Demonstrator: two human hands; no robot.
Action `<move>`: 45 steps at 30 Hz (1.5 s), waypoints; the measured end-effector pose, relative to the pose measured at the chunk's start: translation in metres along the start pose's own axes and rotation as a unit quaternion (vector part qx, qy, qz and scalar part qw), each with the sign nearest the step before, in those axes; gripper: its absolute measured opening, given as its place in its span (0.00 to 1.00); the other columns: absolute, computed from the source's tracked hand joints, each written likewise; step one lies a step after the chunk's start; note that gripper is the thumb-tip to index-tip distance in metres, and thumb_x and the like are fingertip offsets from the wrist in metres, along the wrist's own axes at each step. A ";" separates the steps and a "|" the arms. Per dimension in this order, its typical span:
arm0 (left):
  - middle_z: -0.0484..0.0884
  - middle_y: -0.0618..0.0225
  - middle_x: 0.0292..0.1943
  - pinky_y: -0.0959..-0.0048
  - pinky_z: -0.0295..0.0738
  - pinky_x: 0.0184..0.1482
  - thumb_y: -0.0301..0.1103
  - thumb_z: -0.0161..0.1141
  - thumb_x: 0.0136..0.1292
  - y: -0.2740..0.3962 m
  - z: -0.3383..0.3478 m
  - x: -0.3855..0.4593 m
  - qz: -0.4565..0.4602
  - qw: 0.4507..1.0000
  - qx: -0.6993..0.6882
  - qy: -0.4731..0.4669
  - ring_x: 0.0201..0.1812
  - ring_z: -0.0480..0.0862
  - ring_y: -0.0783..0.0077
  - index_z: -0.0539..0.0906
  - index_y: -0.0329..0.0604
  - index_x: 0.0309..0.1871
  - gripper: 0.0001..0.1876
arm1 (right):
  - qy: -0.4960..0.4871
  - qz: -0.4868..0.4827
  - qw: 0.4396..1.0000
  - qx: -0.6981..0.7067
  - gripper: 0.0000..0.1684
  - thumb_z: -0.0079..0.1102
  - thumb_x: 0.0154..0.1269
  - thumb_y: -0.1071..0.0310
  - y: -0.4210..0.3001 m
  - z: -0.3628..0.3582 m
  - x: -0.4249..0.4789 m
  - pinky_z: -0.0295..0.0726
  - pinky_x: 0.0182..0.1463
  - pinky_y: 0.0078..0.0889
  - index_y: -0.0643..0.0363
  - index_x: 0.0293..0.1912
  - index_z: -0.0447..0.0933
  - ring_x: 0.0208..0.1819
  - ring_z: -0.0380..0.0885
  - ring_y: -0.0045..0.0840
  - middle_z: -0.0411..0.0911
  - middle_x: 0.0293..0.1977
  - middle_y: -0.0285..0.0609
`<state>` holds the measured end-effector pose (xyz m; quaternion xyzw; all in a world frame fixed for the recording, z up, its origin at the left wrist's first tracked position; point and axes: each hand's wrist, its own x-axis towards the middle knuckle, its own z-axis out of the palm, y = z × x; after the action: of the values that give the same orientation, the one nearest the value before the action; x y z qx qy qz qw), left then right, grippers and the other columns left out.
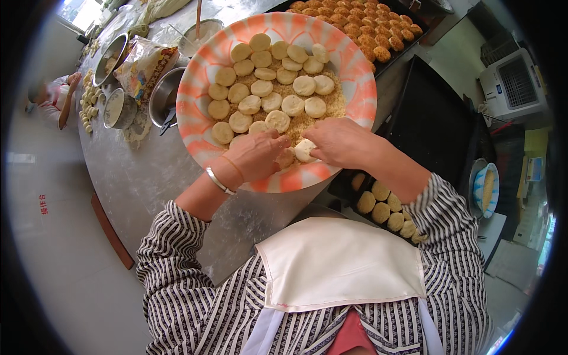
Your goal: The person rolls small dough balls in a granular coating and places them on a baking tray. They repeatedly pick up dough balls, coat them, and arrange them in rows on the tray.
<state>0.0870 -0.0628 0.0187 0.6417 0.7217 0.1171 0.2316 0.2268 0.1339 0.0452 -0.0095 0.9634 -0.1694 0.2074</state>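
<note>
A large orange-and-white basin (195, 88) holds many round, flat dough pieces (293, 105) lying on a layer of pale crumbs (336, 95). Over the near part of the basin, my left hand (257, 153) has its fingers bent down around a dough piece (285, 157) that is partly hidden by them. My right hand (339, 142) is just beside it, fingers and thumb around a whiter dough piece (305, 150). The two hands are close together, and some dough pieces lie partly under my left hand.
At the upper right stands a black tray (424, 33) of browned pastries (350, 20); below it is a black baking tray (426, 106). More coated dough pieces (380, 213) lie by my right forearm. Metal bowls (166, 95) and a plastic bag (144, 66) stand left. A co-worker (55, 100) is far left.
</note>
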 end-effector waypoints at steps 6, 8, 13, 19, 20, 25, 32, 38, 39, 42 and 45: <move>0.81 0.53 0.44 0.53 0.82 0.45 0.30 0.72 0.53 -0.015 0.005 0.020 0.000 1.000 0.026 -0.006 0.45 0.85 0.47 0.80 0.38 0.51 0.22 | -0.033 0.044 0.998 -0.014 0.21 0.70 0.62 0.63 0.012 0.003 0.038 0.82 0.53 0.50 0.62 0.51 0.78 0.48 0.82 0.50 0.80 0.43 0.54; 0.80 0.53 0.45 0.54 0.82 0.44 0.30 0.72 0.53 -0.018 0.005 0.020 0.003 1.000 0.017 0.005 0.44 0.85 0.47 0.79 0.38 0.51 0.22 | 0.109 0.021 0.993 -0.048 0.18 0.71 0.59 0.65 0.024 0.015 0.029 0.84 0.52 0.47 0.61 0.48 0.81 0.46 0.83 0.50 0.81 0.42 0.52; 0.76 0.56 0.50 0.57 0.82 0.47 0.27 0.65 0.59 -0.020 0.013 0.007 0.107 0.992 0.018 0.062 0.48 0.83 0.48 0.77 0.41 0.54 0.19 | 0.155 -0.015 0.986 -0.053 0.21 0.75 0.55 0.68 0.014 0.023 0.024 0.84 0.50 0.45 0.60 0.47 0.77 0.47 0.82 0.46 0.78 0.43 0.50; 0.77 0.56 0.47 0.57 0.82 0.43 0.28 0.65 0.59 -0.020 0.021 0.017 0.091 0.993 0.053 0.062 0.45 0.84 0.48 0.76 0.43 0.56 0.20 | 0.102 0.037 0.985 -0.135 0.20 0.72 0.55 0.67 -0.004 0.037 0.037 0.85 0.48 0.42 0.61 0.46 0.77 0.45 0.83 0.44 0.78 0.41 0.49; 0.78 0.56 0.45 0.56 0.82 0.42 0.28 0.66 0.59 -0.019 0.021 0.019 0.073 0.995 0.043 0.059 0.44 0.84 0.48 0.77 0.42 0.54 0.19 | 0.111 0.045 0.979 -0.164 0.16 0.69 0.57 0.69 -0.008 0.037 0.037 0.85 0.46 0.41 0.60 0.45 0.78 0.45 0.84 0.43 0.79 0.40 0.49; 0.85 0.59 0.42 0.60 0.82 0.41 0.32 0.64 0.66 -0.012 -0.011 0.025 -0.055 0.993 -0.101 0.033 0.43 0.87 0.57 0.80 0.38 0.43 0.08 | 0.125 0.089 0.977 -0.148 0.20 0.72 0.57 0.65 0.008 0.036 0.048 0.86 0.47 0.41 0.61 0.46 0.75 0.46 0.84 0.42 0.78 0.43 0.51; 0.77 0.46 0.67 0.58 0.78 0.72 0.26 0.51 0.78 -0.019 -0.022 0.004 -0.049 0.577 -0.808 0.114 0.68 0.81 0.53 0.62 0.31 0.75 0.26 | 0.200 0.124 0.815 0.530 0.14 0.56 0.72 0.69 0.012 -0.009 0.010 0.87 0.58 0.38 0.66 0.53 0.73 0.52 0.84 0.36 0.80 0.50 0.48; 0.70 0.55 0.75 0.59 0.66 0.79 0.18 0.49 0.73 0.000 -0.016 -0.015 0.025 0.599 -0.746 0.289 0.76 0.71 0.61 0.56 0.34 0.81 0.34 | 0.240 0.033 0.580 0.778 0.30 0.47 0.84 0.54 0.025 0.003 -0.018 0.75 0.74 0.41 0.67 0.72 0.64 0.65 0.77 0.35 0.73 0.65 0.48; 0.68 0.57 0.76 0.59 0.63 0.80 0.16 0.49 0.72 0.004 -0.014 -0.015 0.041 0.610 -0.724 0.320 0.78 0.68 0.63 0.54 0.35 0.83 0.36 | 0.244 0.028 0.606 0.756 0.33 0.45 0.84 0.50 0.026 0.012 -0.007 0.73 0.75 0.41 0.68 0.73 0.63 0.68 0.75 0.35 0.72 0.66 0.49; 0.58 0.51 0.82 0.60 0.54 0.83 0.15 0.49 0.68 0.042 0.022 0.032 -0.018 0.507 -0.770 0.388 0.82 0.60 0.59 0.47 0.34 0.84 0.42 | 0.270 0.078 0.746 0.605 0.43 0.42 0.84 0.39 -0.032 0.022 0.035 0.64 0.77 0.37 0.66 0.77 0.58 0.72 0.70 0.30 0.71 0.69 0.47; 0.59 0.33 0.77 0.61 0.63 0.78 0.20 0.57 0.63 0.021 0.033 0.031 -0.088 0.880 -0.107 0.454 0.78 0.64 0.44 0.48 0.27 0.83 0.45 | 0.251 0.056 0.747 0.613 0.48 0.42 0.82 0.34 -0.057 0.015 0.051 0.63 0.77 0.32 0.62 0.81 0.51 0.71 0.68 0.22 0.69 0.70 0.41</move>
<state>0.1191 -0.0339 -0.0063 0.4232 0.7842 0.4516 -0.0447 0.1834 0.0708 0.0305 0.2168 0.6682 -0.7081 -0.0712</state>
